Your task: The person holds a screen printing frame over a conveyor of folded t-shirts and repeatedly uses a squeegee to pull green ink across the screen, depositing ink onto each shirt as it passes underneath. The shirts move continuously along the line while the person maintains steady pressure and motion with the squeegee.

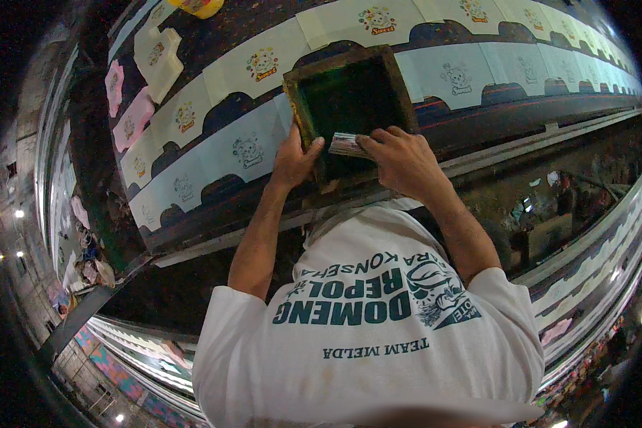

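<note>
A wooden screen-printing frame [401, 85] with a dark green mesh [353, 100] lies over the lower row of pale cut pieces, tilted a little. My left hand [292, 160] grips its near left corner, thumb on the rim and fingers wrapped round the outer side. Inside the near part of the frame, my right hand [406, 160] is closed on a squeegee [345, 145] with a shiny, silvery handle. The squeegee's blade edge is hard to make out. Beneath the frame, the piece is mostly hidden.
On the long dark table, an upper row of pieces [264, 64] bears coloured cartoon prints; a lower row [246, 146] shows dark outline prints. Stacked cream pieces [158, 64] and pink pieces [133, 120] lie at left. A yellow container [198, 6] stands at the far edge. A rail [549, 128] runs along the near side.
</note>
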The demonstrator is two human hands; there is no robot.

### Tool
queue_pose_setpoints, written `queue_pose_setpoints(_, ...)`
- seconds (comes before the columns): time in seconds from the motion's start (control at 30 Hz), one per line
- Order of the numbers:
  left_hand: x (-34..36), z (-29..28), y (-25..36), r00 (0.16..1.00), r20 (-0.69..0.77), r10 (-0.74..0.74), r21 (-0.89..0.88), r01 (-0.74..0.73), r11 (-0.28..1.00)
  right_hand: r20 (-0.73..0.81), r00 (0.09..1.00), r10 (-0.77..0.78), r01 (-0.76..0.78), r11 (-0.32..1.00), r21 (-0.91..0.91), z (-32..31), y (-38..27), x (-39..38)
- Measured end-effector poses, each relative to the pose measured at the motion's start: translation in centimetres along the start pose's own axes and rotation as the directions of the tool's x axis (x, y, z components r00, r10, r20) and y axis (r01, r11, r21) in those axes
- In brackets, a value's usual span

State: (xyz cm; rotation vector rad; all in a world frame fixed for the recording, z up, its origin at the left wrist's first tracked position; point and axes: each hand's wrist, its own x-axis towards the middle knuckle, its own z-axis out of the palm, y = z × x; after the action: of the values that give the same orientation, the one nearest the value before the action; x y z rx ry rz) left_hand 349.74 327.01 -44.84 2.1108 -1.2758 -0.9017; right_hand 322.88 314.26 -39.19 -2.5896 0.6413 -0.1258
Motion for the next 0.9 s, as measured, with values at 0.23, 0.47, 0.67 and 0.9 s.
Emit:
queue_pose_setpoints(0.23, 0.0, -0.4, 0.1, 0.998, 0.043, -0.036, -0.027, 0.037, 0.999, 0.038, 0.988, -0.152, 0.149, 0.986, 0.071, -0.1, 0.6, 0.1)
queue_pose_setpoints(0.47, 0.1, 0.0, -0.2, 0.999, 0.006, 0.039, 0.023, -0.039, 0.999, -0.148, 0.981, -0.122, 0.135, 0.988, 0.082, 0.0, 5.3, 9.1)
queue_pose_setpoints(0.67, 0.1, 0.2, -0.2, 0.999, 0.011, 0.042, 0.038, -0.042, 0.998, -0.127, 0.992, 0.014, -0.006, 0.998, 0.063, 0.6, 5.5, 11.9)
queue_pose_setpoints(0.9, 0.2, 0.5, -0.5, 0.998, 0.039, -0.043, 0.026, 0.042, 0.999, -0.119, 0.993, -0.011, 0.021, 0.996, 0.090, 2.0, 0.9, 1.5)
